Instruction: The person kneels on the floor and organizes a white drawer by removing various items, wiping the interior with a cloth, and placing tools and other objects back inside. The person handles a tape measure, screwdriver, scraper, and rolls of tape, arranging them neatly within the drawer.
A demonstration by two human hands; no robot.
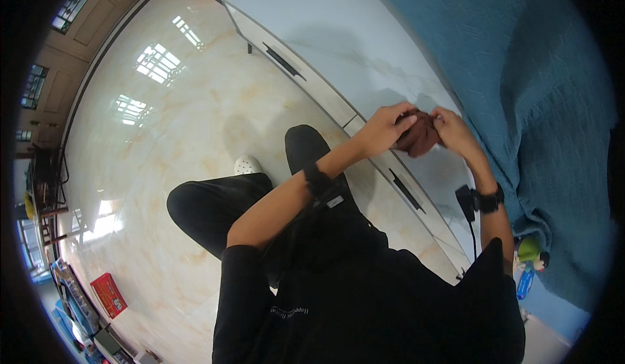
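A crumpled reddish-brown cloth is held between both hands over the white, marble-patterned top of a low cabinet. My left hand grips its left side, with the thumb on top. At its upper right, my right hand pinches the cloth between thumb and fingers. Folds hang below the fingers, close to the cabinet's front edge. Each wrist wears a black band; a black device with a cable is beside the right one.
Blue fabric drapes along the cabinet's far side. Drawers with black handles face my legs. A green figurine and a blue packet are at lower right. On the glossy tiled floor lies a red box.
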